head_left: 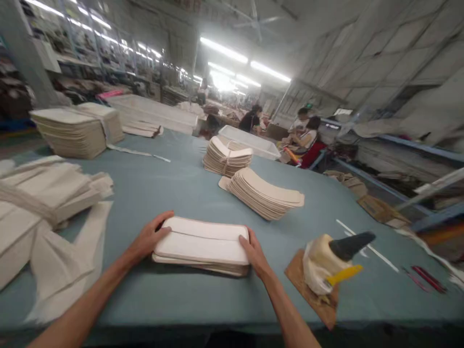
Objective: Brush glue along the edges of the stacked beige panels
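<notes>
A stack of cream panels (205,249) with rounded corners lies before me near the table's front edge. My left hand (154,237) grips its left end, thumb on top and fingers around the far corner. At the opposite end, my right hand (255,251) is closed on the stack in the same way, its thumb on the top piece. A dark line runs lengthwise across the top. Behind the stack, to the right, a fanned pile of similar panels (268,193) leans against a tied bundle (226,157).
On the blue-green table (163,188) are a large tied stack (72,130) and loose cloth pieces (54,193) at left. A glue bottle (319,261) with a dark nozzle and a yellow-handled brush (344,275) sit on a brown board at right. People work beyond.
</notes>
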The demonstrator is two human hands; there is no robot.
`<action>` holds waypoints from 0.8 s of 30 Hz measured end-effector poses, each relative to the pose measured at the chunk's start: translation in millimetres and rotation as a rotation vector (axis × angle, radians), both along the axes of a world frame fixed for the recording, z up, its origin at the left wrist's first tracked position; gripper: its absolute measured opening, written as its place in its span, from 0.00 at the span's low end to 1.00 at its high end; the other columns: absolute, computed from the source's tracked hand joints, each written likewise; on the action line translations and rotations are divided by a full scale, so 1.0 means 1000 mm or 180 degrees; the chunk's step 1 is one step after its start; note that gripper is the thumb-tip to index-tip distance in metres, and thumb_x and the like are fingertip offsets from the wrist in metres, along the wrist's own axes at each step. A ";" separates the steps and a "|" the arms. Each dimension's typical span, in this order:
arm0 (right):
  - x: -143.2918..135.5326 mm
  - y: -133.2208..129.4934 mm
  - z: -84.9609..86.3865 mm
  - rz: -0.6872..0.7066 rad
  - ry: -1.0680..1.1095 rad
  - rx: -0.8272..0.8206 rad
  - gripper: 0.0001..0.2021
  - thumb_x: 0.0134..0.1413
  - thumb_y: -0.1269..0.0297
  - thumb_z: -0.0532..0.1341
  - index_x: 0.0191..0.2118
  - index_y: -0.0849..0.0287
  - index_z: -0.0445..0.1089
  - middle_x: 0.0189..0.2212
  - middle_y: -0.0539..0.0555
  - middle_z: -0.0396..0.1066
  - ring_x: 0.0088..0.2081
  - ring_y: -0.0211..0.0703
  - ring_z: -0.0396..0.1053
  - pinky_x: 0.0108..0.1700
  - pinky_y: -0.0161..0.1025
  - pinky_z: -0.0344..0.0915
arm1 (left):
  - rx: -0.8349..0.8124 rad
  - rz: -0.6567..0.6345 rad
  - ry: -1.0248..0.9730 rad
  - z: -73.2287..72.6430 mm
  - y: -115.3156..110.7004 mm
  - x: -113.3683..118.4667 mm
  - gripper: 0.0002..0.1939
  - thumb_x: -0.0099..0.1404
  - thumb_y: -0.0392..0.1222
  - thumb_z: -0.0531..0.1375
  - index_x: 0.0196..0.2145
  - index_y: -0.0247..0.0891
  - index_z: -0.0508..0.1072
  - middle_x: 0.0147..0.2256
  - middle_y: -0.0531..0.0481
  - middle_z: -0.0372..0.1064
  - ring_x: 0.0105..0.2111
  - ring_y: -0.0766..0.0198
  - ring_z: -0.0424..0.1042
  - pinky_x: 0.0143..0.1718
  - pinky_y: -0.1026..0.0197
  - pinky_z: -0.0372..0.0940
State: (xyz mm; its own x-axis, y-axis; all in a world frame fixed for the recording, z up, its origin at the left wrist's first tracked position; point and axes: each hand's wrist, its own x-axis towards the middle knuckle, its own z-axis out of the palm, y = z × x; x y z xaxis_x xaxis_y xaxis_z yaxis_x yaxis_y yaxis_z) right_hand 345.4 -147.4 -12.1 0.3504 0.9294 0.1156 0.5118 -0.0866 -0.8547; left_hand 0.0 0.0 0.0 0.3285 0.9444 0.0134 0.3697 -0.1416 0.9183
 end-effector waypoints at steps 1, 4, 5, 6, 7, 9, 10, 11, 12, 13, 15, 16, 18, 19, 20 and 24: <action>0.002 -0.001 -0.002 -0.0046 -0.0035 -0.0005 0.33 0.68 0.47 0.50 0.70 0.63 0.59 0.60 0.63 0.72 0.59 0.53 0.74 0.59 0.49 0.72 | -0.0041 -0.0059 -0.0020 0.003 -0.003 -0.001 0.42 0.59 0.59 0.58 0.66 0.34 0.66 0.65 0.39 0.68 0.62 0.44 0.70 0.68 0.44 0.61; 0.005 -0.002 -0.003 -0.0132 -0.0252 0.0016 0.34 0.66 0.51 0.52 0.71 0.65 0.55 0.67 0.67 0.64 0.66 0.56 0.66 0.66 0.56 0.64 | -0.0064 -0.0160 0.0026 0.011 -0.007 -0.006 0.41 0.62 0.62 0.55 0.66 0.35 0.65 0.62 0.40 0.72 0.58 0.47 0.74 0.61 0.48 0.69; 0.004 -0.002 -0.001 -0.0155 -0.0365 0.0041 0.35 0.65 0.54 0.53 0.72 0.66 0.54 0.69 0.68 0.60 0.69 0.57 0.60 0.69 0.58 0.59 | -0.0048 -0.0180 0.0071 0.014 -0.007 -0.007 0.41 0.63 0.62 0.54 0.66 0.35 0.65 0.62 0.39 0.72 0.58 0.47 0.75 0.59 0.49 0.71; 0.002 -0.002 0.003 -0.0162 -0.0452 0.0079 0.34 0.64 0.57 0.54 0.72 0.67 0.54 0.72 0.68 0.55 0.72 0.57 0.55 0.71 0.60 0.54 | -0.0011 -0.0176 0.0144 0.018 -0.006 -0.008 0.41 0.64 0.62 0.54 0.66 0.34 0.65 0.61 0.38 0.72 0.57 0.47 0.75 0.58 0.49 0.72; -0.002 -0.003 0.009 -0.0143 -0.0601 0.0107 0.33 0.63 0.60 0.54 0.72 0.66 0.56 0.73 0.67 0.52 0.73 0.58 0.51 0.73 0.61 0.50 | 0.0059 -0.0155 0.0240 0.022 -0.005 -0.009 0.40 0.64 0.62 0.54 0.66 0.34 0.65 0.62 0.38 0.72 0.58 0.46 0.74 0.59 0.47 0.71; -0.011 -0.003 0.024 -0.0073 -0.1091 0.0115 0.29 0.64 0.65 0.54 0.68 0.64 0.62 0.74 0.65 0.50 0.74 0.60 0.49 0.74 0.63 0.44 | 0.0250 -0.0112 0.0425 0.033 -0.004 -0.007 0.37 0.63 0.58 0.56 0.65 0.35 0.67 0.64 0.38 0.69 0.63 0.44 0.69 0.66 0.43 0.63; -0.016 -0.003 0.032 -0.0011 -0.1676 0.0034 0.26 0.65 0.66 0.53 0.67 0.64 0.65 0.73 0.66 0.51 0.73 0.63 0.51 0.72 0.66 0.46 | 0.0394 -0.0123 0.0538 0.039 -0.005 -0.005 0.36 0.62 0.57 0.57 0.64 0.37 0.69 0.66 0.40 0.67 0.66 0.43 0.65 0.70 0.41 0.57; -0.021 -0.003 0.040 0.0033 -0.2203 -0.0044 0.25 0.66 0.67 0.53 0.65 0.65 0.67 0.73 0.67 0.53 0.72 0.66 0.53 0.71 0.68 0.48 | 0.0612 -0.0168 0.0711 0.046 -0.006 -0.001 0.34 0.62 0.55 0.57 0.63 0.38 0.70 0.67 0.41 0.65 0.68 0.43 0.61 0.72 0.40 0.51; -0.026 -0.002 0.047 0.0097 -0.2611 -0.0106 0.23 0.67 0.66 0.53 0.64 0.66 0.68 0.72 0.68 0.55 0.70 0.68 0.55 0.69 0.69 0.50 | 0.0890 -0.0244 0.0955 0.052 -0.008 0.004 0.32 0.64 0.54 0.56 0.62 0.39 0.72 0.68 0.41 0.63 0.70 0.44 0.59 0.73 0.40 0.48; -0.031 -0.002 0.053 0.0173 -0.2920 -0.0143 0.23 0.68 0.64 0.54 0.64 0.67 0.68 0.71 0.70 0.57 0.69 0.70 0.57 0.68 0.70 0.52 | 0.1203 -0.0338 0.1261 0.057 -0.011 0.010 0.30 0.66 0.53 0.55 0.61 0.39 0.72 0.69 0.41 0.62 0.70 0.43 0.57 0.73 0.39 0.48; -0.037 0.000 0.057 0.0295 -0.3153 -0.0121 0.24 0.69 0.60 0.57 0.64 0.68 0.68 0.69 0.71 0.59 0.68 0.71 0.59 0.68 0.70 0.53 | 0.1786 -0.0488 0.1942 0.059 -0.015 0.022 0.28 0.70 0.53 0.50 0.62 0.40 0.72 0.69 0.40 0.62 0.70 0.42 0.58 0.70 0.36 0.54; -0.039 0.001 0.055 0.0340 -0.3167 -0.0088 0.26 0.69 0.57 0.58 0.65 0.67 0.66 0.69 0.71 0.59 0.68 0.71 0.59 0.68 0.70 0.53 | 0.1970 -0.0514 0.2223 0.056 -0.016 0.028 0.29 0.72 0.54 0.49 0.62 0.40 0.72 0.69 0.38 0.62 0.69 0.40 0.58 0.68 0.35 0.57; -0.039 0.003 0.046 0.0406 -0.3079 -0.0022 0.29 0.68 0.52 0.59 0.67 0.65 0.64 0.70 0.69 0.58 0.69 0.70 0.58 0.68 0.70 0.52 | 0.2032 -0.0475 0.2515 0.043 -0.016 0.037 0.30 0.73 0.57 0.48 0.62 0.39 0.72 0.67 0.37 0.64 0.68 0.38 0.61 0.65 0.35 0.62; -0.038 0.003 0.038 0.0441 -0.2974 0.0014 0.30 0.68 0.50 0.59 0.68 0.64 0.63 0.70 0.68 0.58 0.69 0.70 0.57 0.68 0.70 0.53 | 0.1996 -0.0449 0.2541 0.033 -0.015 0.039 0.31 0.74 0.58 0.47 0.62 0.38 0.72 0.66 0.35 0.65 0.66 0.38 0.63 0.64 0.35 0.64; -0.037 0.004 0.030 0.0475 -0.2830 0.0043 0.31 0.68 0.49 0.58 0.68 0.64 0.61 0.70 0.68 0.58 0.69 0.69 0.56 0.68 0.68 0.55 | 0.1945 -0.0427 0.2501 0.023 -0.014 0.039 0.31 0.74 0.58 0.46 0.62 0.37 0.72 0.65 0.35 0.67 0.65 0.39 0.65 0.63 0.35 0.65; -0.033 0.001 0.004 0.0502 -0.2218 0.0124 0.32 0.68 0.50 0.57 0.70 0.62 0.57 0.71 0.64 0.57 0.71 0.64 0.53 0.65 0.63 0.61 | 0.1809 -0.0380 0.1971 -0.004 -0.014 0.030 0.27 0.75 0.53 0.47 0.64 0.40 0.68 0.64 0.39 0.68 0.62 0.47 0.69 0.65 0.40 0.65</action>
